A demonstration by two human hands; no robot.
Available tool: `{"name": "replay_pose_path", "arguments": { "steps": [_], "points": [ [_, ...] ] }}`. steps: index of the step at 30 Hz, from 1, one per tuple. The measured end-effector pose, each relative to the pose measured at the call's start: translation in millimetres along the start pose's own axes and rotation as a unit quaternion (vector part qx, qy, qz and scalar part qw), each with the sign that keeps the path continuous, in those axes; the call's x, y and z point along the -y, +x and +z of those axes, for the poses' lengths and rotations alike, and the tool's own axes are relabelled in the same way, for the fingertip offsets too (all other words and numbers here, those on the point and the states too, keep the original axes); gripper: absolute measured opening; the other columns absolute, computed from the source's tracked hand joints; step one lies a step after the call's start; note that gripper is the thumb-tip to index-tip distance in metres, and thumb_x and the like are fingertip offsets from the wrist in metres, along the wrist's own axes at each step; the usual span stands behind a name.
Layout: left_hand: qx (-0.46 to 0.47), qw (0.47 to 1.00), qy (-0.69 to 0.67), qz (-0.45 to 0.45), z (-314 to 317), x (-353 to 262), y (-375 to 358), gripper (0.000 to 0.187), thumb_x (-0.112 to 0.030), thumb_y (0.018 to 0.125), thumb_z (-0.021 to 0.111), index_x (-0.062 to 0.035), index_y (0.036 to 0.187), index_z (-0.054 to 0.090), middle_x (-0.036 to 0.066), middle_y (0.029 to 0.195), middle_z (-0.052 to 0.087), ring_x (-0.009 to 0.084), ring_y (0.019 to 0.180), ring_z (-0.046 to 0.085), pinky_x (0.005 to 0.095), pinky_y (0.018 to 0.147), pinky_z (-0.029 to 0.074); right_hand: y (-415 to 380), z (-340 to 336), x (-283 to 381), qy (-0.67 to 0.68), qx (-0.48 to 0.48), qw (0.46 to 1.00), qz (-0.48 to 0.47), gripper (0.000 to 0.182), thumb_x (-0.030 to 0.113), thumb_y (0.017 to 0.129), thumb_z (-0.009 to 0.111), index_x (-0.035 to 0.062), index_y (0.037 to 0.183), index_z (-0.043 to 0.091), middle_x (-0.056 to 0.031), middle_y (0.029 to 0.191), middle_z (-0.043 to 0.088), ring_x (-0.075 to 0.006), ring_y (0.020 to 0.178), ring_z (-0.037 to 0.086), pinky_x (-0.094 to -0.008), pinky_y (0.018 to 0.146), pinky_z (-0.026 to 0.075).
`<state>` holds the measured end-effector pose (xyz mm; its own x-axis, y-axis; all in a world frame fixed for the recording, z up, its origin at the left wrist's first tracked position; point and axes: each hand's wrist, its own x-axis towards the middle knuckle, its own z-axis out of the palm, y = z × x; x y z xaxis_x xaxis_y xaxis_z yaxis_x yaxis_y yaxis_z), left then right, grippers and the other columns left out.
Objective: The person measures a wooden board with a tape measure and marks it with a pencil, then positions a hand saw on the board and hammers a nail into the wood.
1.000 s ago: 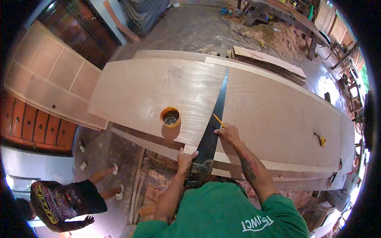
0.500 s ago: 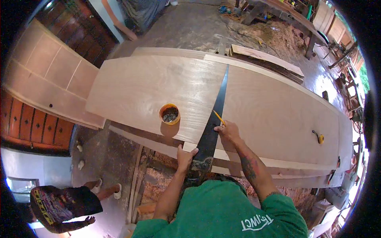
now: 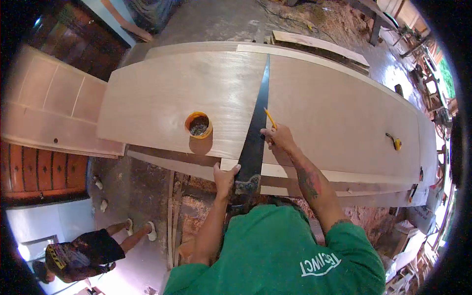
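Note:
A hand saw [image 3: 254,132] lies flat across the plywood panel [image 3: 314,118], its narrow tip at the far edge and its handle end close to my body. My left hand [image 3: 226,178] is at the panel's near edge, with thumb and fingers around the edge beside the wide part of the blade. My right hand [image 3: 279,138] is closed around a yellow pencil [image 3: 270,119] and rests against the blade's right side. A yellow tub [image 3: 199,125] with dark contents stands on the panel left of the saw.
A yellow tape measure [image 3: 397,143] lies on the panel's right part. Boards [image 3: 319,48] lie beyond the far edge. Another person [image 3: 86,253] is at the lower left. A panelled door piece [image 3: 59,103] stands at the left.
The view has shifted, so the panel and saw appear higher and slightly left. The other person's arm has moved in toward the body. Both my hands keep about the same places by the saw.

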<state>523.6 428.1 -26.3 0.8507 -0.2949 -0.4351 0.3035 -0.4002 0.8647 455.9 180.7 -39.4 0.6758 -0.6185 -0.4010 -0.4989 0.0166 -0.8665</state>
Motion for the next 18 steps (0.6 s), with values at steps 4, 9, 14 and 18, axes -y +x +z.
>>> {"name": "replay_pose_path", "arguments": {
  "steps": [4, 9, 14, 18],
  "points": [
    [-0.002, 1.000, 0.009, -0.010, 1, 3, 2, 0.066, -0.016, 0.063, 0.085, 0.0094, 0.112, 0.048, 0.015, 0.099, 0.063, 0.0199, 0.086, 0.060, 0.0304, 0.078, 0.048, 1, 1, -1, 0.025, 0.003, 1.000, -0.016, 0.032, 0.027, 0.078, 0.075, 0.0051, 0.070, 0.053, -0.0048, 0.052, 0.056, -0.0124, 0.041, 0.053, -0.0271, 0.039, 0.043],
    [0.043, 0.998, -0.035, -0.023, -2, 17, 10, 0.058, -0.014, 0.066, 0.084, 0.0083, 0.108, 0.051, 0.013, 0.097, 0.064, 0.0174, 0.085, 0.060, 0.0286, 0.076, 0.048, 1, 6, -2, -0.107, -0.058, 0.990, -0.071, 0.034, 0.031, 0.076, 0.075, 0.0035, 0.070, 0.055, -0.0062, 0.053, 0.057, -0.0152, 0.044, 0.055, -0.0311, 0.041, 0.043],
    [0.066, 0.996, -0.057, -0.025, -2, 29, 17, 0.049, -0.011, 0.069, 0.082, 0.0072, 0.105, 0.054, 0.011, 0.093, 0.065, 0.0169, 0.081, 0.061, 0.0280, 0.075, 0.048, -4, 4, 4, -0.153, -0.095, 0.978, -0.101, 0.038, 0.035, 0.074, 0.076, 0.0026, 0.069, 0.058, -0.0089, 0.054, 0.058, -0.0194, 0.048, 0.057, -0.0343, 0.046, 0.043],
    [0.072, 0.995, -0.065, -0.007, -3, 28, 15, 0.046, -0.011, 0.070, 0.081, 0.0063, 0.104, 0.055, 0.011, 0.093, 0.065, 0.0163, 0.081, 0.061, 0.0277, 0.073, 0.049, -3, 7, 5, -0.150, -0.090, 0.981, -0.087, 0.038, 0.035, 0.072, 0.076, 0.0014, 0.070, 0.059, -0.0106, 0.056, 0.059, -0.0202, 0.049, 0.056, -0.0348, 0.048, 0.042]
  ]
}}
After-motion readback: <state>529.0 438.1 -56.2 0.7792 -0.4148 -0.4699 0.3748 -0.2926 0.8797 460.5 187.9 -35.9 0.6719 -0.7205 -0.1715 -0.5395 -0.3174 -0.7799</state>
